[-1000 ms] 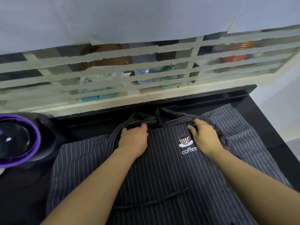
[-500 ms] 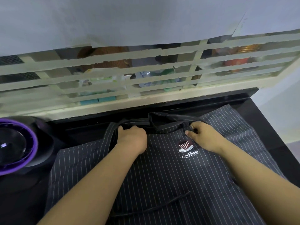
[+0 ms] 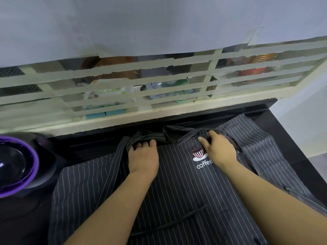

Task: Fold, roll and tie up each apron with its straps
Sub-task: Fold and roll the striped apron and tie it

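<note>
A: Apron (image 3: pixel 177 191) pos?
B: Flat on the black table (image 3: pixel 292 138), front side up, bib end twd the far edge. Dark w/ thin white pinstripes. Skirt spreads wide to both sides and runs out of view at the bottom.

A: Left hand (image 3: pixel 143 160)?
B: At the bib's top-left corner. Fingers curled in, clamped on the neck strap (image 3: pixel 177 133) where it joins the bib. Palm down on the cloth.

A: Right hand (image 3: pixel 219 151)?
B: Top-right corner of the bib, just above the coffee logo (image 3: pixel 200 157), wrist covers the logo's last letter. Fingers bent over bunched cloth. Pinching or only pressing: can't tell.

A: Strap layout?
B: Neck strap lies crumpled betw the two hands along the bib's top edge, part looped twd the far side. One thin waist tie (image 3: pixel 169 225) lies diag. across the skirt, nr the forearms.

A: Surroundings?
B: Purple-rimmed bowl (image 3: pixel 17 165) on the table, left of the apron, not touching it. Pale slatted grille (image 3: pixel 159 82) behind the table, blurred items beyond.
</note>
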A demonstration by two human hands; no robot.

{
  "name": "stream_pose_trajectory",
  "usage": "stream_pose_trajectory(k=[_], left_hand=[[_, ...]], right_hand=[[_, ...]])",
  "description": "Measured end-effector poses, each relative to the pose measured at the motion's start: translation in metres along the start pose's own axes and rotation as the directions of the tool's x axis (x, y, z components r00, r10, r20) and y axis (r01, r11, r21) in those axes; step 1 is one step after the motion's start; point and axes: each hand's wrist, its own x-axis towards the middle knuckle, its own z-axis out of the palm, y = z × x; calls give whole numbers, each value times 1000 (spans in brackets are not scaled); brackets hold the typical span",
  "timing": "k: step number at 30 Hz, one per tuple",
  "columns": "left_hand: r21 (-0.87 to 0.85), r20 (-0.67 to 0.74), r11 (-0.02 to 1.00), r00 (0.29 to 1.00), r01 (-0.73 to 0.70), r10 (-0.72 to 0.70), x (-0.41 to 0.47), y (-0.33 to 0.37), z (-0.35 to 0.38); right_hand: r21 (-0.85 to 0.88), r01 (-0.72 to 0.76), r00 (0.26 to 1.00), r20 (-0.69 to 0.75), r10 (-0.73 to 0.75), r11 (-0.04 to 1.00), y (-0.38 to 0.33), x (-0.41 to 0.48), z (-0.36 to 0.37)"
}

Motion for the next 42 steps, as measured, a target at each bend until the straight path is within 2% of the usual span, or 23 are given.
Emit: stream_pose_trajectory(k=[2,4,6,7,8,10,12,15,19,23,25,27,29,32,35,36,38,40,42], left_hand=[[-50,-68,997,996,-57,54,-3,0,-1],[-84,-224,976,958,-202,179,-15,-4,1],[-121,-385,925,876,-360,290,-36,-9,19],[-137,-409,900,851,-413,329,-53,-11,30],[-141,-405,887,843,-440,354,-70,-11,41],[-132,-326,906,881,-402,344,-103,-15,62],[-113,-147,942,943,-316,299,-129,-22,80],[-56,-39,942,944,-330,328,-147,-29,94],[-8,28,917,917,-398,398,-165,-38,95],[-58,26,906,906,-420,422,-164,-50,89],[-28,16,899,899,-438,439,-164,-51,87],[20,70,895,894,-445,443,-165,-52,87],[47,55,899,900,-436,433,-161,-54,88],[20,42,894,894,-447,446,-149,-59,80],[2,53,899,897,-439,438,-137,-59,69],[7,45,895,894,-447,446,-135,-58,65],[45,-3,881,882,-471,472,-141,-57,58],[14,-85,855,851,-519,518,-151,-57,57],[-60,-217,773,765,-631,607,-173,-60,65]], right_hand=[[-1,11,1000,-18,-11,1000,-1,-7,7],[124,68,992,-116,-54,990,2,-23,9],[106,215,949,-260,-181,971,12,-46,9],[42,296,915,-300,-270,954,20,-59,11],[-20,358,891,-291,-348,933,30,-70,15],[-152,409,894,-132,-429,900,51,-97,27],[-289,374,925,43,-378,881,71,-119,39],[-373,284,959,115,-260,883,87,-145,48],[-323,230,972,113,-204,918,83,-182,44],[-229,330,944,62,-324,916,59,-177,27],[-266,375,926,152,-345,888,48,-154,20],[-301,337,920,305,-245,892,49,-126,14],[-329,284,910,388,-145,901,52,-101,4],[-318,223,925,366,-98,921,57,-74,-5],[-197,142,966,239,-93,970,49,-62,-10],[-141,156,975,179,-130,978,44,-65,-12],[-82,286,957,72,-281,955,35,-82,-13],[-91,501,866,61,-497,861,27,-107,-12],[-49,669,736,182,-652,742,23,-147,-4]])
